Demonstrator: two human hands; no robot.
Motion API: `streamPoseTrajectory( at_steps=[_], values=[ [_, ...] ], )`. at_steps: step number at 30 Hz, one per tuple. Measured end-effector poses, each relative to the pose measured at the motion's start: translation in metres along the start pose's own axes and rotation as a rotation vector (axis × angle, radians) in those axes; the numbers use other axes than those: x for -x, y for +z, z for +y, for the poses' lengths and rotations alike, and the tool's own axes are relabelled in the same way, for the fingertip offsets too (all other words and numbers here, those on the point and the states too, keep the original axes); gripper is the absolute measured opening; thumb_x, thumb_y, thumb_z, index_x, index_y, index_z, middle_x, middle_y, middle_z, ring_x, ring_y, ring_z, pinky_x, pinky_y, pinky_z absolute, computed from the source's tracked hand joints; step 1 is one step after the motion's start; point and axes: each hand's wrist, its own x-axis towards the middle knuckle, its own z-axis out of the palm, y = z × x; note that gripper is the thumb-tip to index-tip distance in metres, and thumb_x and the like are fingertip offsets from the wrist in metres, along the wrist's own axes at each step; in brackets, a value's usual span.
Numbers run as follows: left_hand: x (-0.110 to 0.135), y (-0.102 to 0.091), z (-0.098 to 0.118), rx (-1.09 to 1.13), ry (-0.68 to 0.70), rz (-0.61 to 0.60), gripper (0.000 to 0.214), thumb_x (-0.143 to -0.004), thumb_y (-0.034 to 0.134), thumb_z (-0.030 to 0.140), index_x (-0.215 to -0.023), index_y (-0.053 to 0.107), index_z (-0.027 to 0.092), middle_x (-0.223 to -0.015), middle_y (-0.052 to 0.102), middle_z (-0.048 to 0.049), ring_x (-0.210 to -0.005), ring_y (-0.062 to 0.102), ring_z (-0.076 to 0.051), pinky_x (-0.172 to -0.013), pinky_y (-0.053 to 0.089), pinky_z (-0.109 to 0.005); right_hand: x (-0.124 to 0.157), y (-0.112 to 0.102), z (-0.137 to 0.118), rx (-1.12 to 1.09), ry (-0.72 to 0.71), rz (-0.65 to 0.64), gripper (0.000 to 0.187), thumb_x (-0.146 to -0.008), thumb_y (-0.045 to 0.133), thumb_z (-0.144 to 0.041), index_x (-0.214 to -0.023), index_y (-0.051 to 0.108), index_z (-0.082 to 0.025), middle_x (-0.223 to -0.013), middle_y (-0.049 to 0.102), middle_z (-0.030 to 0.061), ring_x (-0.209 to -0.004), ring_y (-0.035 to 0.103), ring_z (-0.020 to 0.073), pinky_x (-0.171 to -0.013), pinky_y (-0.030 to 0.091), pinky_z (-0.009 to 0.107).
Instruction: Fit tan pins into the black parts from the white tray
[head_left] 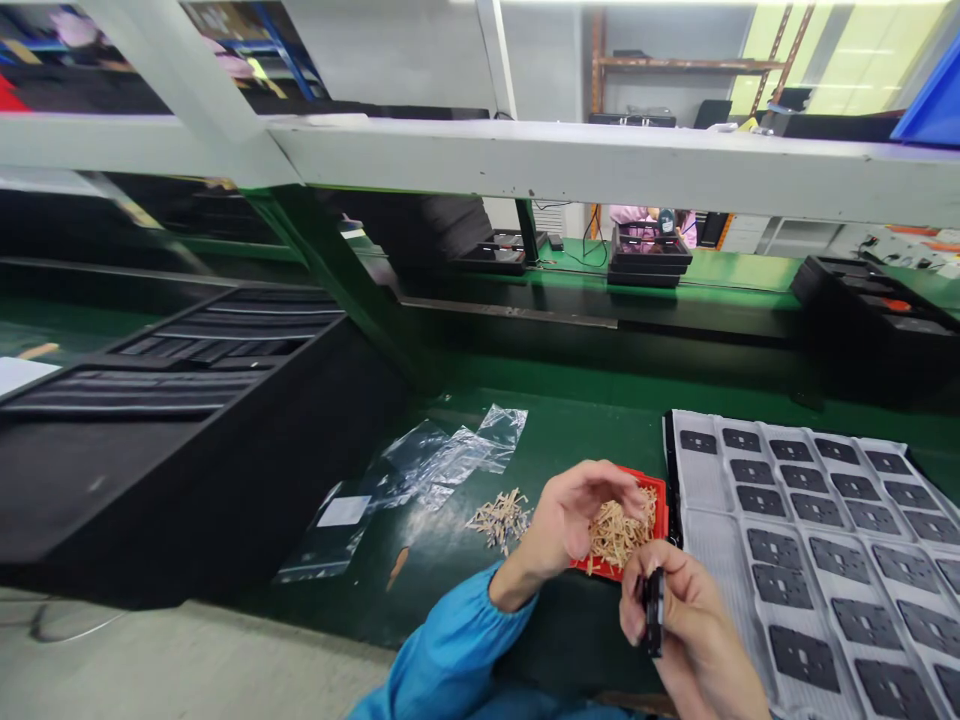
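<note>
My left hand [574,515], in a blue sleeve, hovers over a small red tray [660,492] filled with thin tan pieces [611,535], its fingers curled toward them. What it pinches, if anything, is too small to see. My right hand [686,620] sits near the lower edge and grips a small flat black part [655,610] on edge between thumb and fingers. A loose heap of the same tan pieces [501,518] lies on the green mat just left of the tray.
A white tray [705,490] holding several black parts in rows lies to the right. Empty clear plastic bags [442,460] lie on the green bench. A large black rack [150,440] stands at the left. Across the conveyor are stacked black trays [649,260] and another person.
</note>
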Motion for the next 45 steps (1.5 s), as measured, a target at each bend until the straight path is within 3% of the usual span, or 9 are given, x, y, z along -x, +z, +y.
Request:
streamPoseTrajectory(
  at_steps=[4, 7, 13, 19, 24, 30, 37, 41, 45],
  values=[
    [0.033, 0.016, 0.022, -0.287, -0.027, 0.182, 0.095, -0.057, 0.087, 0.08, -0.128, 0.07, 0.021, -0.085, 0.067, -0.0025, -0.075, 0.058, -0.016, -0.07, 0.051, -0.025, -0.007, -0.001, 0.001, 0.22, -0.241, 0.21, 0.034, -0.075, 0.091, -0.047, -0.081, 0.072, -0.02, -0.089, 0.071, 0.0031, -0.078, 0.063, 0.0135, -0.071, 0.051, 0.022],
    [0.05, 0.034, 0.028, -0.549, -0.238, 0.217, 0.057, -0.082, 0.088, 0.047, -0.129, 0.066, 0.025, -0.082, 0.072, -0.0015, -0.068, 0.063, -0.016, -0.062, 0.051, -0.023, -0.012, -0.002, 0.006, 0.353, -0.369, 0.318, 0.033, -0.079, 0.087, -0.05, -0.08, 0.072, -0.021, -0.089, 0.073, 0.004, -0.085, 0.067, 0.0173, -0.078, 0.054, 0.025],
    [0.047, 0.041, 0.021, -0.479, -0.436, 0.287, 0.058, -0.099, 0.068, 0.036, -0.151, 0.046, 0.022, -0.08, 0.077, -0.0027, -0.06, 0.071, -0.016, -0.06, 0.059, -0.025, -0.021, -0.001, 0.007, 0.328, -0.425, 0.379, 0.028, -0.084, 0.084, -0.046, -0.084, 0.07, -0.022, -0.087, 0.071, 0.0018, -0.082, 0.065, 0.0154, -0.075, 0.054, 0.024],
    [0.036, 0.042, 0.027, -0.216, -0.572, 0.313, 0.042, -0.09, 0.075, 0.055, -0.101, 0.064, 0.016, -0.069, 0.07, -0.0016, -0.052, 0.071, -0.015, -0.05, 0.056, -0.02, -0.022, -0.007, -0.011, 0.304, -0.532, 0.492, 0.027, -0.083, 0.085, -0.042, -0.088, 0.069, -0.022, -0.091, 0.072, 0.0024, -0.082, 0.066, 0.0143, -0.073, 0.053, 0.023],
    [0.029, 0.042, 0.027, -0.001, -0.537, 0.397, 0.055, -0.085, 0.082, 0.057, -0.116, 0.06, 0.016, -0.069, 0.075, -0.0023, -0.055, 0.074, -0.016, -0.052, 0.057, -0.02, -0.008, -0.012, -0.007, 0.4, -0.473, 0.39, 0.023, -0.083, 0.086, -0.033, -0.096, 0.07, -0.023, -0.104, 0.075, 0.0061, -0.101, 0.072, 0.0192, -0.088, 0.059, 0.028],
    [0.031, 0.04, 0.023, 0.228, -0.551, 0.514, 0.041, -0.081, 0.088, 0.047, -0.089, 0.06, 0.017, -0.078, 0.076, -0.0049, -0.06, 0.075, -0.018, -0.052, 0.055, -0.021, -0.01, -0.003, 0.006, 0.367, -0.564, 0.445, 0.025, -0.081, 0.088, -0.026, -0.098, 0.07, -0.023, -0.095, 0.076, 0.0046, -0.084, 0.074, 0.016, -0.078, 0.062, 0.026],
    [0.032, 0.034, 0.018, -0.049, -0.571, 0.262, 0.041, -0.068, 0.095, 0.025, -0.066, 0.055, 0.016, -0.07, 0.057, 0.0028, -0.068, 0.052, -0.009, -0.061, 0.044, -0.018, -0.024, 0.018, -0.001, 0.593, -0.686, 0.374, 0.013, -0.087, 0.081, -0.025, -0.095, 0.071, -0.024, -0.09, 0.075, 0.0034, -0.079, 0.075, 0.0155, -0.072, 0.063, 0.024],
    [0.034, 0.024, 0.021, -0.152, -0.654, 0.219, 0.045, -0.077, 0.089, 0.03, -0.112, 0.065, 0.016, -0.064, 0.054, 0.0076, -0.046, 0.043, -0.005, -0.041, 0.031, -0.015, -0.033, 0.026, 0.0, 0.714, -0.529, 0.264, 0.016, -0.089, 0.079, -0.032, -0.1, 0.074, -0.023, -0.095, 0.076, 0.0058, -0.089, 0.075, 0.0188, -0.083, 0.064, 0.029],
    [0.035, 0.02, 0.03, 0.01, -0.64, 0.235, 0.069, -0.086, 0.081, 0.051, -0.136, 0.051, 0.014, -0.063, 0.068, 0.0022, -0.046, 0.067, -0.013, -0.047, 0.055, -0.02, -0.031, 0.023, -0.002, 0.566, -0.545, 0.34, 0.021, -0.086, 0.083, -0.033, -0.101, 0.072, -0.024, -0.1, 0.076, 0.0051, -0.096, 0.075, 0.0187, -0.088, 0.062, 0.029]
  ],
)
